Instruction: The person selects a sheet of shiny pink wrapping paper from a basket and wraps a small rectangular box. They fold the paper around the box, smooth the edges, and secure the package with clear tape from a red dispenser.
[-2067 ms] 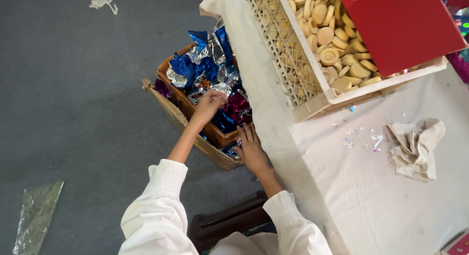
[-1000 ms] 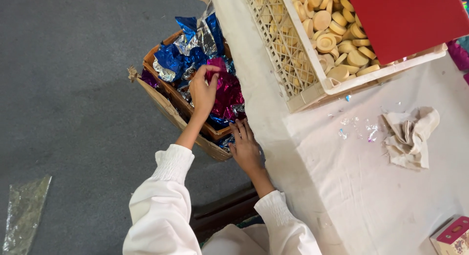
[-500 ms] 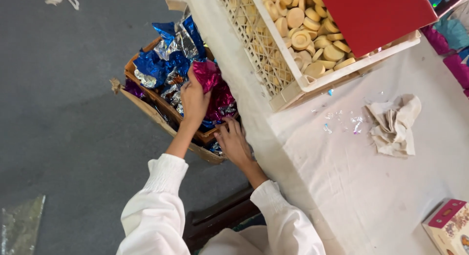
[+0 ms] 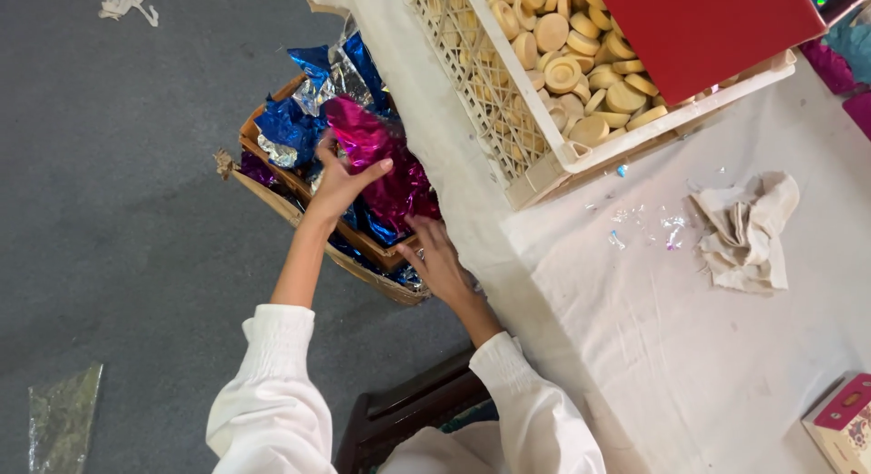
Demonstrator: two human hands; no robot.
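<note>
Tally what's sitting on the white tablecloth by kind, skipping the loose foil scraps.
White lattice crate of round tan discs: 1
Red lid resting on the crate: 1
Crumpled cloth: 1
Small pink-and-cream box at the corner: 1
Total: 4

Crumpled magenta foil wrappers (image 4: pixel 386 161) lie heaped on blue ones (image 4: pixel 290 120) in a cardboard box (image 4: pixel 272 179).

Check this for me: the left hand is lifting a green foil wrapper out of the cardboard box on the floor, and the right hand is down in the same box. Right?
Not quite. The foil wrapper in the left hand is magenta pink, not green, as the head view shows. The rest stands: the cardboard box sits on the floor beside the table, and the right hand reaches down into it.
</note>
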